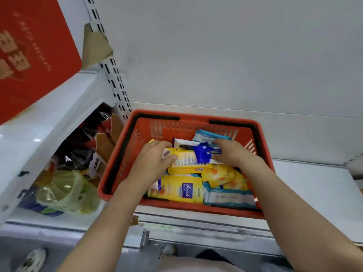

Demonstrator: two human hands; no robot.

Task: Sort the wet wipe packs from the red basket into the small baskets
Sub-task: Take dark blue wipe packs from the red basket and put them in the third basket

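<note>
Both hands reach into the red basket (117, 165), which sits on a white shelf (314, 193) against the back panel, its jumble of wet wipe packs within easy reach. The left hand (152, 161) pinches the end of a yellow pack (186, 160) between thumb and fingers, apparently to lift it clear, while the right hand (233, 154), fingers curled, grips a blue-and-white pack (204, 153) on top of the pile. More yellow and pale-blue packs lie beneath (the small baskets are not in view).
</note>
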